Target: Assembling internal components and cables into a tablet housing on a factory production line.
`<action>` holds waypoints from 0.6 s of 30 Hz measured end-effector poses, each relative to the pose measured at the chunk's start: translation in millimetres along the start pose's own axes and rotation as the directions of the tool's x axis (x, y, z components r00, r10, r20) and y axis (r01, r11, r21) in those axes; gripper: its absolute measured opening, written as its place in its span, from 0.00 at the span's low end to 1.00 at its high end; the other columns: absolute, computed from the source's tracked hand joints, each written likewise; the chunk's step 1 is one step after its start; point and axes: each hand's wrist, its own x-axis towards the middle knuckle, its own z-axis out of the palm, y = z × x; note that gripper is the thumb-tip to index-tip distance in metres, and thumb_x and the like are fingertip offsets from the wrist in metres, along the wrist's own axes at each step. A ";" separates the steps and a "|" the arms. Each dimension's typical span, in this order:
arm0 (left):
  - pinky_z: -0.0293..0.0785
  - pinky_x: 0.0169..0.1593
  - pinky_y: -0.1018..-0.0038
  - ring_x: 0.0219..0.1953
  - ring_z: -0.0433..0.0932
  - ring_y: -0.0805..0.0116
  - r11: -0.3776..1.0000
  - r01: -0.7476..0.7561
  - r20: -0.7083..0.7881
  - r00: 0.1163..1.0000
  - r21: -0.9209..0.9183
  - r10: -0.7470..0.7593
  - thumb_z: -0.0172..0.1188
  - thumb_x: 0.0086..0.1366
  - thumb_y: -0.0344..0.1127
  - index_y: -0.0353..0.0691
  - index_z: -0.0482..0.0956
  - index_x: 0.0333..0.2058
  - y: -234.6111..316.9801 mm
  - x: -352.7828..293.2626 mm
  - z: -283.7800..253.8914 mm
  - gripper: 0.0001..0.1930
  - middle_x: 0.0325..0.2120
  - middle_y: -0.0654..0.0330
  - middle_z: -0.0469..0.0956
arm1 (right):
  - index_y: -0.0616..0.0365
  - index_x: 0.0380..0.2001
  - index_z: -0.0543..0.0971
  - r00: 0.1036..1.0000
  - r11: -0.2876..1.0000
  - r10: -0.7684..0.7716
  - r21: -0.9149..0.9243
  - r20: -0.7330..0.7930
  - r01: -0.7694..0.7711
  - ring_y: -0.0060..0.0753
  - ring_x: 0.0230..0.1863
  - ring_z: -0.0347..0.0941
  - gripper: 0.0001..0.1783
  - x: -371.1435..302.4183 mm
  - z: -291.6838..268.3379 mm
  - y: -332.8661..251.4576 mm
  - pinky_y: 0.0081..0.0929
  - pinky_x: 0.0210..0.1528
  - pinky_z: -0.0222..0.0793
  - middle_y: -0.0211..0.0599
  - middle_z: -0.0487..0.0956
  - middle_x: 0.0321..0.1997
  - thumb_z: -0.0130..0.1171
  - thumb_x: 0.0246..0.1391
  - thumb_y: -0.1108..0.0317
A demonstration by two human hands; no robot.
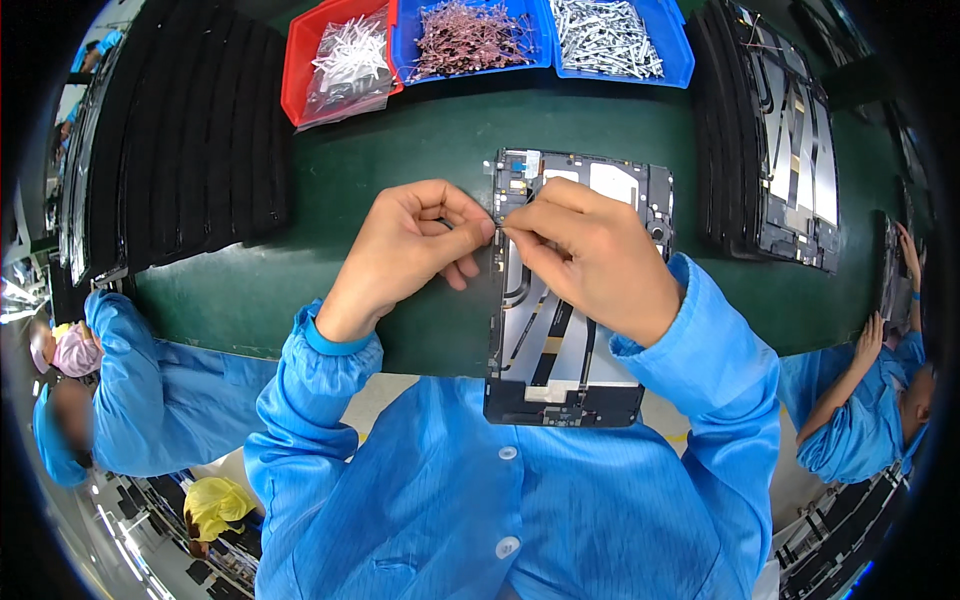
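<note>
At ten o'clock on tablet [553, 338], our left hand [415, 240], right hand [597, 252]: grips together, contents unclear; best we brace, move gently.

A hand could pass comfortably over the green table [340, 215] between the left stack [190, 130] and the left hand [425, 235]. Between the panel [590, 345] and the right stack [805, 150] there is also a way (a narrower one). At the far side, the red bin [294, 82] and the blue bins [678, 55] make a barrier; the right hand [595, 250] obstructs the panel's upper part.
</note>
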 end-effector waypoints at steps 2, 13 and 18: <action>0.78 0.26 0.80 0.24 0.80 0.76 1.000 0.004 -0.002 1.000 -0.001 -0.004 0.63 0.66 0.25 0.31 0.79 0.35 0.6 0.0 0.4 0.03 0.30 0.59 0.82 | 0.64 0.34 0.82 1.000 0.999 0.009 0.031 0.014 -0.010 0.35 0.23 0.74 0.06 2.3 -1.6 1.2 0.29 0.26 0.70 0.40 0.75 0.27 0.66 0.52 0.78; 0.79 0.25 0.80 0.26 0.83 0.72 0.999 0.010 -0.038 0.999 -0.035 -0.012 0.60 0.65 0.22 0.34 0.76 0.34 0.1 -0.2 6.1 0.02 0.32 0.57 0.82 | 0.63 0.33 0.82 0.996 0.990 0.082 0.113 -0.023 -0.079 0.29 0.21 0.73 0.03 3.7 0.2 1.5 0.26 0.23 0.67 0.38 0.75 0.25 0.65 0.55 0.76; 0.78 0.24 0.80 0.26 0.83 0.73 0.998 -0.020 -0.065 0.998 -0.053 0.016 0.61 0.62 0.23 0.32 0.76 0.33 -4.3 0.6 8.1 0.02 0.30 0.57 0.82 | 0.63 0.33 0.82 0.994 0.986 0.104 0.133 -0.032 -0.099 0.27 0.20 0.72 0.03 1.3 1.0 0.2 0.26 0.22 0.66 0.38 0.76 0.25 0.65 0.55 0.76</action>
